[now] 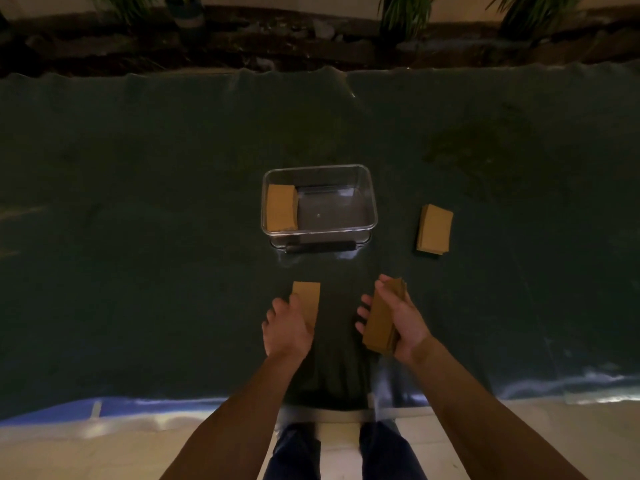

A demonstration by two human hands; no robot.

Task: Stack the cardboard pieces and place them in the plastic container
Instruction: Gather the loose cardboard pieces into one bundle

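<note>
Two cardboard lots at hand: loose piece [307,301] flat under left hand [287,329], long axis pointing away, beside right hand [403,322] clasping a stack [381,318]; plastic container [318,202] straight ahead, another stack [434,229] off right.

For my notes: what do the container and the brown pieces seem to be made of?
Container: seemingly clear, glossy rigid plastic; the dark cloth shows through its walls, and its rim glints.
Stack in the right hand: apparently matte brown cardboard; flat, opaque, thin layered edges, no shine.
</note>
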